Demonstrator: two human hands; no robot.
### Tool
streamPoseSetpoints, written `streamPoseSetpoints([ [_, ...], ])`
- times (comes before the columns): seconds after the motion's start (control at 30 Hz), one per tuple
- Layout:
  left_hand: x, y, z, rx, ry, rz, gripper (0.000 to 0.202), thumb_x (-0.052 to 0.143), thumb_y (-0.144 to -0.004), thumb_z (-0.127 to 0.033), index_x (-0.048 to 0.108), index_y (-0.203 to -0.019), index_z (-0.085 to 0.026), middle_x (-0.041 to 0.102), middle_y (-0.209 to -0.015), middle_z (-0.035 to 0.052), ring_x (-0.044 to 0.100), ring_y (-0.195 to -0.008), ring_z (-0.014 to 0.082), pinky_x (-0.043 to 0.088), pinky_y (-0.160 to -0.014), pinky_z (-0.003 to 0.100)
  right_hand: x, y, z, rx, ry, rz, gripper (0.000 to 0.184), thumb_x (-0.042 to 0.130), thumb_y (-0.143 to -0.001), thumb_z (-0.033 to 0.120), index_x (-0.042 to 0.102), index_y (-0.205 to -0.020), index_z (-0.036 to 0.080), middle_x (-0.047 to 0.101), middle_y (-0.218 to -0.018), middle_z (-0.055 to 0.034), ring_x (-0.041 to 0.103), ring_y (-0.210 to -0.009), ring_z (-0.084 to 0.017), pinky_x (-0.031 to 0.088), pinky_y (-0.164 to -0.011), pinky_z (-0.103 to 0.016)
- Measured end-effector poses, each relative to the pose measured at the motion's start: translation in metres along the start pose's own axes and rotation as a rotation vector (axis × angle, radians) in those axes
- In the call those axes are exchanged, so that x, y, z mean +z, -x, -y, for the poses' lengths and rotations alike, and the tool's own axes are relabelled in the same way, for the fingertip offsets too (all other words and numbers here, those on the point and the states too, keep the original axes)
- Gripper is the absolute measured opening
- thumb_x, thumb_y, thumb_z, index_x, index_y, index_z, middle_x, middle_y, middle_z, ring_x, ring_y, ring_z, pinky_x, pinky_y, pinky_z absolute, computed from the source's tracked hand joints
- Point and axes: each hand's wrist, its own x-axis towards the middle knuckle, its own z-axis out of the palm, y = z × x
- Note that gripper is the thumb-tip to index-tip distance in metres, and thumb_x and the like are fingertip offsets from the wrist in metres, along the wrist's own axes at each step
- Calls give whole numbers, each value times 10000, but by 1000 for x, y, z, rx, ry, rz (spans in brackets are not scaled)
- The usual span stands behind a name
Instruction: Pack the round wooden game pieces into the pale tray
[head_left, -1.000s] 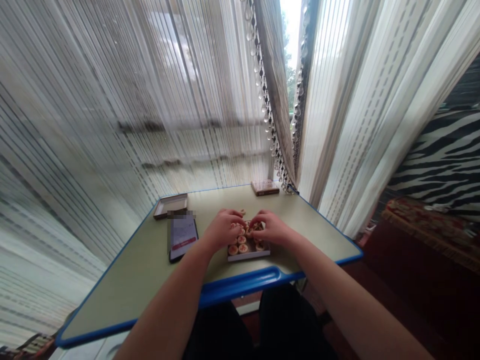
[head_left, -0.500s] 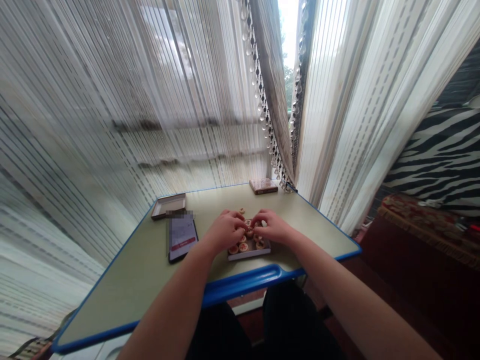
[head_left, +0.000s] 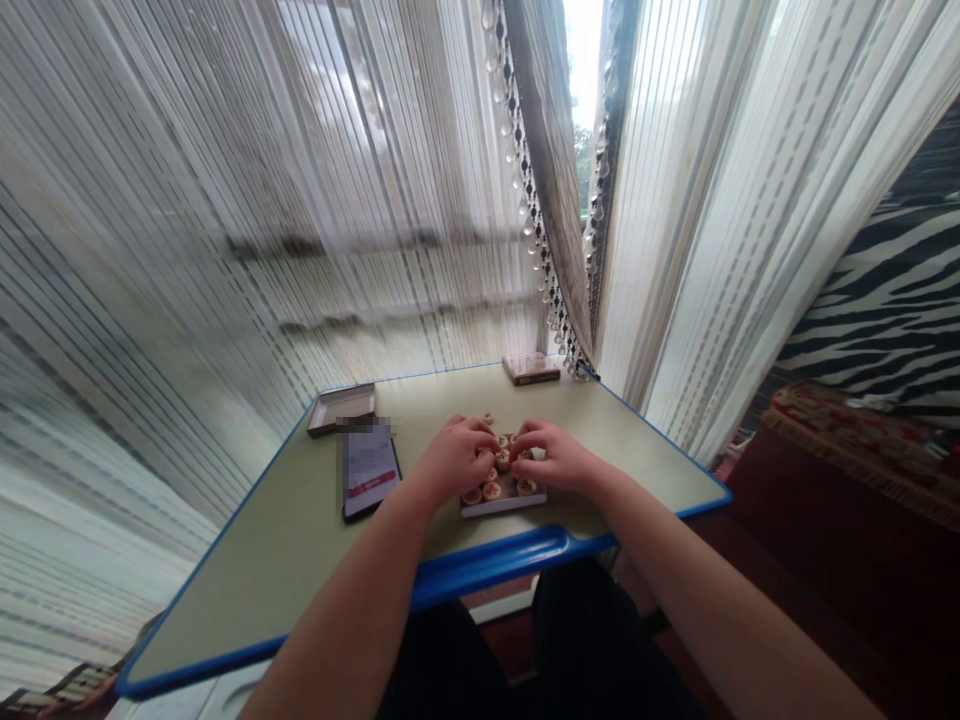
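Note:
A shallow box (head_left: 502,509) near the table's front edge holds several round wooden Chinese chess pieces (head_left: 491,491) with red or dark characters. My left hand (head_left: 459,458) reaches over the box's left side, its thumb and fingers curled around a piece that is mostly covered. From the right, my right hand (head_left: 556,458) has its thumb and bent fingers about another piece at the box's right side. Between both hands a chess piece (head_left: 503,460) shows uncovered. One loose piece (head_left: 487,418) lies on the table just beyond the box.
On the left of the table (head_left: 262,560) lies a tablet (head_left: 371,478), partly blurred out, with an open box lid (head_left: 341,409) behind it. A flat closed box (head_left: 531,368) rests at the far edge. Curtains (head_left: 420,200) hang close behind the table.
My hands have drawn slightly apart, so more of the middle pieces shows between them. The whole view has shifted a little. The box stays in place on the table.

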Motion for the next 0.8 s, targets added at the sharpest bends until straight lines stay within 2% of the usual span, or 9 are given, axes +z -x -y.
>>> streamPoseSetpoints([
  [0.17,1,-2,6,-44,5,-84,252,475,-709,-149,710,-779,-208,666,-897,28,532,-902,199,422,-866,340,1,-2,-2,30,40,-72,112,605,-708,183,695,-774,194,532,-784,-23,509,-814,-159,400,-785,-291],
  [0.3,3,-4,12,-78,-3,-124,250,466,-710,-151,703,-763,-209,668,-874,24,552,-892,193,429,-873,344,2,-3,-4,1,94,-89,138,602,-722,211,702,-817,202,530,-796,-29,502,-823,-163,397,-795,-297],
  [0.43,5,-6,21,-201,-42,-174,332,413,-708,-96,704,-840,-184,681,-895,40,567,-921,194,431,-901,344,1,-1,-3,-28,79,-170,165,580,-751,231,696,-861,193,526,-788,-30,512,-816,-159,404,-791,-293],
  [0.57,9,-8,36,-310,-50,-107,445,384,-661,-10,699,-929,-173,690,-975,42,594,-958,167,432,-924,299,1,-15,-5,-30,49,-233,199,539,-783,221,698,-901,201,565,-866,-50,526,-888,-170,398,-840,-303],
  [0.67,12,-13,44,-300,5,-49,468,379,-662,-3,693,-967,-168,673,-1052,39,589,-1012,158,418,-945,269,2,-40,-10,-4,74,-129,228,500,-802,201,706,-901,208,621,-953,-61,538,-946,-181,381,-889,-318],
  [0.8,15,-22,47,-327,88,-24,406,387,-776,-139,639,-1095,-161,637,-1129,53,566,-1071,182,413,-956,290,7,-78,-25,71,150,16,279,466,-822,197,679,-1000,182,642,-1065,-71,549,-1010,-172,370,-926,-292],
])
